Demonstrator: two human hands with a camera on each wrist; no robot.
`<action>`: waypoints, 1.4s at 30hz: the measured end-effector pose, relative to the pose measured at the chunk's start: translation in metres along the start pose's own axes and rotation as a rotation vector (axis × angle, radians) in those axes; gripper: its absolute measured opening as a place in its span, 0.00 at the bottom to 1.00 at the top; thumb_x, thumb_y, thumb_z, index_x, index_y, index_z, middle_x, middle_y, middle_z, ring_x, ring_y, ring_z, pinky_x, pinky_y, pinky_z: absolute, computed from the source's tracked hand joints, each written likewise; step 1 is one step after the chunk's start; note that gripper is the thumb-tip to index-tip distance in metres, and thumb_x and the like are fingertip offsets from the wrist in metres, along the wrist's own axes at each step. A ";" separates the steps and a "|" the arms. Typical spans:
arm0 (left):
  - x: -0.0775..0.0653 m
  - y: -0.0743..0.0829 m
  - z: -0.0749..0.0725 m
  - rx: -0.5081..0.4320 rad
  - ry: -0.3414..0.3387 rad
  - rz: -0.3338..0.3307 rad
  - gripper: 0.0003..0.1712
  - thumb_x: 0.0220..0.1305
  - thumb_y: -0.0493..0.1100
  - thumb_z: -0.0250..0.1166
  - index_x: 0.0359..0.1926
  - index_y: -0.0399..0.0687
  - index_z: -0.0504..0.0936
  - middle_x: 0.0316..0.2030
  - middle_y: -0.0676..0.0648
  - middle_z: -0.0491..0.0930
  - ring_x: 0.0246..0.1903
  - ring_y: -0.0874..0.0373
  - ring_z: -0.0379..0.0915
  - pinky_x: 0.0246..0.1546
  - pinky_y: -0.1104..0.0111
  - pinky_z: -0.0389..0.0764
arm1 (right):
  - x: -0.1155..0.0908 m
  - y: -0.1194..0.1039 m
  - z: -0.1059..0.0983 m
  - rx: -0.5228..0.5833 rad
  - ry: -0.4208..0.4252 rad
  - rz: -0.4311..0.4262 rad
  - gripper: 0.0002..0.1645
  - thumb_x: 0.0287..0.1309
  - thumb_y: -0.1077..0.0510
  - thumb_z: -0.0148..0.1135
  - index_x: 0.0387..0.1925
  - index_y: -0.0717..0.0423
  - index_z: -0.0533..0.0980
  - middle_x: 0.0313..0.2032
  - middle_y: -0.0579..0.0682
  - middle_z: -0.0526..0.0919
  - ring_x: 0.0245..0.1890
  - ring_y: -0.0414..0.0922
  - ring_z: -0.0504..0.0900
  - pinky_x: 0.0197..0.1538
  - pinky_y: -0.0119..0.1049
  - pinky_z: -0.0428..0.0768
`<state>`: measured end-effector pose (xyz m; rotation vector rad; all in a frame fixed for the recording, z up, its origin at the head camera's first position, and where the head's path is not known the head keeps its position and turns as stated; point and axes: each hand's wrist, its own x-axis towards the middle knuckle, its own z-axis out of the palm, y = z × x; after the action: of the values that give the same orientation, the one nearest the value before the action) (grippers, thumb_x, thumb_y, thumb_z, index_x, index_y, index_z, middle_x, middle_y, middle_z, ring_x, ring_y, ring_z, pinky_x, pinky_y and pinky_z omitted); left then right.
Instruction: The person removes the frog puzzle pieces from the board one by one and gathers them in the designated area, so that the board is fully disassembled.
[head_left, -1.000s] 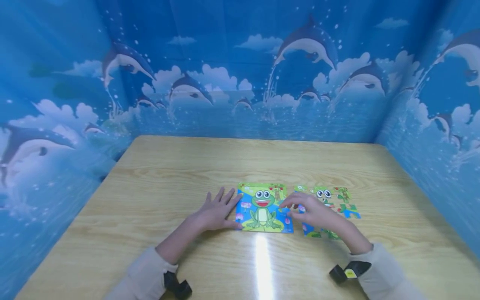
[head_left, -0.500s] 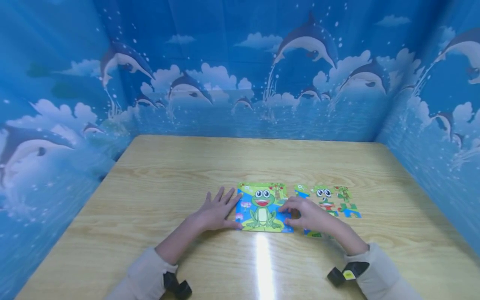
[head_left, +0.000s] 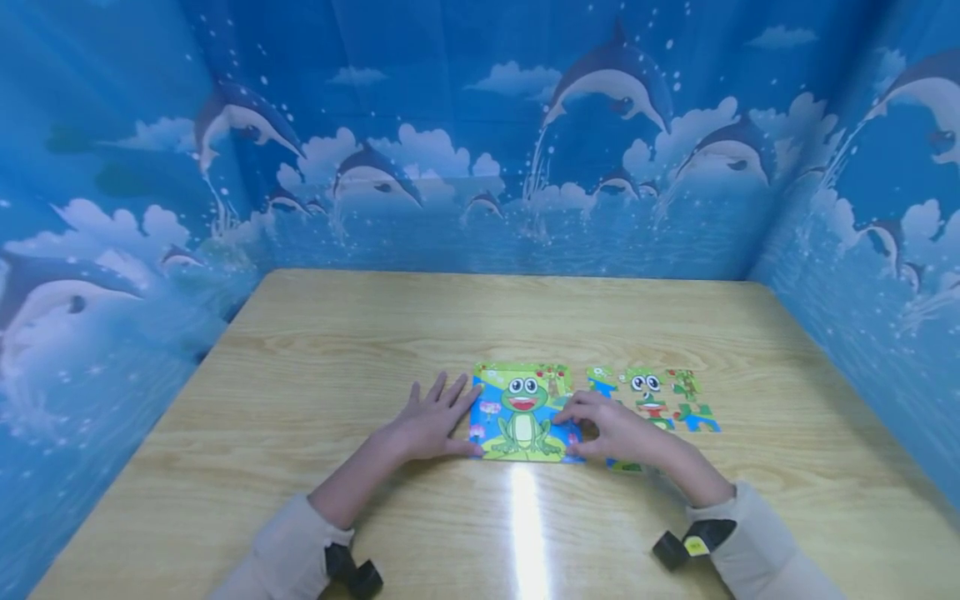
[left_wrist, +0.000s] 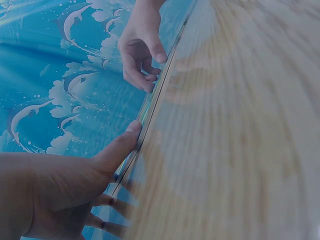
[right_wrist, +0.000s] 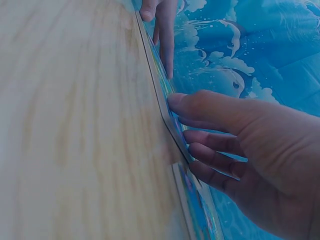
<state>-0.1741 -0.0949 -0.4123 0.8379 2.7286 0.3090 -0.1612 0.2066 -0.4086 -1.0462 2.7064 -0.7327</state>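
A square frog picture puzzle lies flat on the table, its picture whole. My left hand rests flat on its left side, fingers spread, thumb and forefinger touching the left edge. On the right side, my right hand touches the picture with thumb and bent fingertips. In the right wrist view, the thumb and fingers of this right hand stand apart along the board's edge, with nothing visibly pinched. Loose jigsaw pieces with another frog lie to the right, partly hidden under the right hand.
The wooden table extends around the puzzle on all sides. A blue dolphin-print curtain stands along its back and sides. Black wrist cameras are strapped over the sleeves.
My right hand has lowered from above the right part of the frog picture onto it, its fingertips now touching there. My left hand has stayed in place.
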 end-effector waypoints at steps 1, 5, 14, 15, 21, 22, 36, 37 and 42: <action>0.000 0.000 0.000 0.000 0.000 -0.001 0.54 0.52 0.73 0.53 0.72 0.53 0.45 0.70 0.42 0.39 0.67 0.40 0.28 0.59 0.39 0.35 | 0.000 0.000 0.000 -0.001 -0.001 0.002 0.22 0.51 0.51 0.67 0.48 0.53 0.78 0.45 0.44 0.73 0.42 0.41 0.71 0.43 0.37 0.75; 0.000 0.000 0.000 0.004 -0.001 -0.003 0.54 0.52 0.73 0.53 0.72 0.53 0.45 0.70 0.42 0.39 0.67 0.40 0.28 0.59 0.39 0.35 | 0.000 0.001 0.001 -0.012 0.001 0.003 0.21 0.51 0.52 0.67 0.48 0.53 0.78 0.45 0.44 0.74 0.43 0.41 0.71 0.44 0.37 0.75; 0.001 -0.001 0.001 -0.001 -0.003 -0.006 0.54 0.52 0.73 0.53 0.72 0.54 0.45 0.70 0.42 0.39 0.67 0.41 0.27 0.59 0.40 0.35 | 0.001 0.002 0.002 -0.050 0.024 -0.019 0.20 0.49 0.54 0.67 0.47 0.53 0.78 0.46 0.45 0.74 0.44 0.42 0.70 0.44 0.38 0.75; 0.000 0.000 0.001 0.000 -0.003 -0.006 0.54 0.52 0.73 0.53 0.72 0.54 0.45 0.70 0.42 0.39 0.67 0.41 0.27 0.59 0.40 0.35 | 0.001 0.002 0.002 -0.050 0.026 -0.023 0.20 0.49 0.54 0.67 0.47 0.53 0.78 0.45 0.46 0.74 0.43 0.42 0.70 0.43 0.38 0.75; -0.001 0.001 -0.001 0.003 -0.002 -0.004 0.54 0.52 0.73 0.53 0.72 0.53 0.45 0.70 0.41 0.39 0.67 0.40 0.28 0.59 0.40 0.35 | 0.000 0.003 0.003 -0.050 0.039 -0.043 0.20 0.49 0.54 0.67 0.46 0.53 0.78 0.45 0.46 0.74 0.42 0.41 0.71 0.42 0.36 0.76; -0.001 0.001 -0.001 0.003 -0.001 -0.004 0.54 0.52 0.73 0.54 0.72 0.53 0.45 0.70 0.41 0.40 0.67 0.40 0.28 0.59 0.40 0.35 | 0.000 0.003 0.002 -0.049 0.044 -0.047 0.20 0.49 0.54 0.67 0.46 0.54 0.78 0.45 0.46 0.74 0.43 0.41 0.71 0.43 0.36 0.76; -0.002 0.003 -0.003 -0.016 0.004 0.003 0.53 0.53 0.71 0.55 0.72 0.52 0.46 0.70 0.41 0.40 0.66 0.39 0.29 0.59 0.39 0.34 | -0.012 0.008 -0.010 -0.036 0.118 -0.112 0.18 0.49 0.59 0.66 0.45 0.55 0.78 0.41 0.43 0.74 0.34 0.39 0.72 0.32 0.32 0.75; -0.002 0.003 -0.002 -0.013 0.005 0.003 0.53 0.53 0.71 0.55 0.72 0.52 0.46 0.70 0.41 0.40 0.66 0.39 0.28 0.59 0.39 0.35 | -0.014 0.009 -0.011 -0.040 0.124 -0.109 0.18 0.49 0.59 0.66 0.45 0.55 0.78 0.41 0.43 0.74 0.33 0.39 0.73 0.32 0.32 0.76; -0.001 0.001 -0.001 -0.008 0.008 0.003 0.54 0.52 0.72 0.54 0.72 0.53 0.46 0.70 0.41 0.40 0.67 0.39 0.29 0.59 0.39 0.35 | -0.029 0.013 -0.019 -0.050 0.169 -0.069 0.20 0.46 0.60 0.68 0.45 0.52 0.79 0.44 0.43 0.74 0.39 0.41 0.73 0.36 0.39 0.77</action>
<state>-0.1730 -0.0947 -0.4113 0.8400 2.7326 0.3239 -0.1530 0.2420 -0.3993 -1.1428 2.8562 -0.8033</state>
